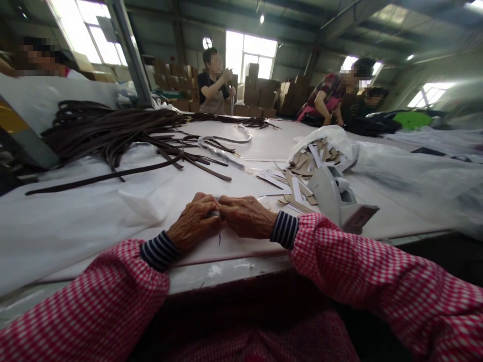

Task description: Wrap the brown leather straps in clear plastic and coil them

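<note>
My left hand (194, 221) and my right hand (245, 215) meet over the near part of the white table (230, 256). The fingers of both are curled round a small greyish, wrapped-looking item (214, 213), mostly hidden between them. Beyond my hands a belt in clear plastic (226, 157) lies in a curve. Dark brown belts (113, 128) are heaped at the left. To the right of my right hand are cut strips of white and brown card (296, 191).
A tape dispenser (332, 198) stands right of the strips. Behind it an open plastic bag (350, 146) holds more strips. Plastic sheeting (426, 176) covers the right side. One person (213, 83) stands across the table; another (328, 95) leans over it at right.
</note>
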`<state>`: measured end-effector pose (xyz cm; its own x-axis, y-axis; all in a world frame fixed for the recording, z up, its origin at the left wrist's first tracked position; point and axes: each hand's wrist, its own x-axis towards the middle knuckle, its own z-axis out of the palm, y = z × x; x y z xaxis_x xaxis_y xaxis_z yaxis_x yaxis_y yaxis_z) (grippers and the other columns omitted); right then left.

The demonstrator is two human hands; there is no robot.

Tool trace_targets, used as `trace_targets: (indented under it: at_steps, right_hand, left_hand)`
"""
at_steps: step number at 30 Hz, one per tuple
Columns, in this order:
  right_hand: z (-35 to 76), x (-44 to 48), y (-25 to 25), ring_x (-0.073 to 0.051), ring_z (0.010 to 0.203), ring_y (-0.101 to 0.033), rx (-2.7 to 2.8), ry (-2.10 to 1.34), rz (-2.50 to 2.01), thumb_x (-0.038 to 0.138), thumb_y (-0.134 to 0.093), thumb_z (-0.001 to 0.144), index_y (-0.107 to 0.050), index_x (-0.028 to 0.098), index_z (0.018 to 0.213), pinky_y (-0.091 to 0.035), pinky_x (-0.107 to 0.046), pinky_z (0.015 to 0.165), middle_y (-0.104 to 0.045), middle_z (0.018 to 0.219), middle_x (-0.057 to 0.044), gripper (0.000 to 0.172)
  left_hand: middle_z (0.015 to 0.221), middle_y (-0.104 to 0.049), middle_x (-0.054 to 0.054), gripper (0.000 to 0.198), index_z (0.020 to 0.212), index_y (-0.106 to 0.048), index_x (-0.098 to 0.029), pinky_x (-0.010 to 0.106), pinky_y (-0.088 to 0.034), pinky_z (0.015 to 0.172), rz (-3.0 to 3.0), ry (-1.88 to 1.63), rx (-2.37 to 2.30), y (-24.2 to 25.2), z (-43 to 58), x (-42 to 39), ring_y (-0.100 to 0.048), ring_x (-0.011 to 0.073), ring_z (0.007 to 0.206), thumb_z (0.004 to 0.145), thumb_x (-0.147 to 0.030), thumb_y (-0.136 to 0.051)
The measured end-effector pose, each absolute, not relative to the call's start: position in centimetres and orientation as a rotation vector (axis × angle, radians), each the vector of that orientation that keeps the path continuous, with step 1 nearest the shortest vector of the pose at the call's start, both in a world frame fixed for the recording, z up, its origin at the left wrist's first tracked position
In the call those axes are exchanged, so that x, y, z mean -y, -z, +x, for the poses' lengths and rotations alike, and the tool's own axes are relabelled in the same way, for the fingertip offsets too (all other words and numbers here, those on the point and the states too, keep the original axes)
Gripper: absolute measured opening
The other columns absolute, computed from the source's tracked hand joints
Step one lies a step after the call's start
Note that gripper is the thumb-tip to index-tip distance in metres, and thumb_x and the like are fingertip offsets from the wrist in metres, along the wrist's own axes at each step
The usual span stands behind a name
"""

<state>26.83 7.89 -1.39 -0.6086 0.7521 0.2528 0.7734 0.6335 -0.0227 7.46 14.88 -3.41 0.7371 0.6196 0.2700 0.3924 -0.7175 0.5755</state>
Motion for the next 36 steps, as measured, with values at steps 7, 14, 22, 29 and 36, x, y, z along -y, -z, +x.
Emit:
trace_targets:
  at_steps: [7, 14, 22, 29, 36]
  right_hand:
    - [27.3, -4.2, 3.2, -0.027, 0.112, -0.05, 2.396, 0.054, -1.362, 0.009, -0.056, 0.091, -0.055, 0.017, 0.133, -0.051, -0.041, 0.098, -0.054, 0.129, -0.014, 0.043]
    - [26.9, -3.6, 2.9, -0.027, 0.113, -0.051, 2.34, -0.049, -1.399, 0.019, -0.068, 0.092, -0.056, 0.021, 0.136, -0.048, -0.046, 0.105, -0.053, 0.133, -0.012, 0.046]
    - [35.2, 3.7, -2.7, -0.03, 0.126, -0.053, 1.918, 0.269, -1.607, 0.027, -0.061, 0.098, -0.063, 0.023, 0.13, -0.047, -0.049, 0.107, -0.057, 0.133, -0.012, 0.032]
    - [46.9, 11.4, -6.1, -0.028, 0.097, -0.064, 1.057, -0.19, -2.097, 0.05, -0.066, 0.085, -0.077, 0.017, 0.098, -0.053, -0.035, 0.073, -0.069, 0.114, -0.013, 0.037]
    - [46.7, 10.3, -5.0, -0.014, 0.074, -0.056, 0.83, -0.567, -2.024, 0.054, -0.072, 0.079, -0.077, 0.02, 0.097, -0.041, -0.022, 0.055, -0.069, 0.112, -0.008, 0.039]
  left_hand:
    - [0.109, -0.071, 0.007, 0.026, 0.092, -0.078, -0.023, 0.045, -0.039, 0.107, 2.412, -0.479, -0.638, 2.3, 7.0, -15.8, -0.053, 0.0305, 0.116, 0.084, -0.045, -0.067]
    - [0.102, -0.073, 0.007, 0.023, 0.082, -0.077, -0.024, 0.043, -0.042, 0.105, 2.452, -0.56, -0.671, 2.6, 7.3, -15.7, -0.057, 0.03, 0.112, 0.085, -0.042, -0.063]
    - [0.105, -0.072, 0.007, 0.025, 0.085, -0.072, -0.023, 0.04, -0.044, 0.098, 2.481, -0.578, -0.69, 3.2, 7.4, -16.0, -0.055, 0.0313, 0.112, 0.084, -0.045, -0.06]
    - [0.106, -0.07, 0.006, 0.027, 0.087, -0.07, -0.022, 0.04, -0.041, 0.099, 2.507, -0.559, -0.651, 3.5, 7.4, -16.3, -0.053, 0.0312, 0.112, 0.088, -0.045, -0.057]
    - [0.105, -0.071, 0.003, 0.027, 0.089, -0.072, -0.025, 0.036, -0.039, 0.098, 2.517, -0.616, -0.654, 4.1, 7.3, -16.6, -0.053, 0.0283, 0.111, 0.089, -0.046, -0.055]
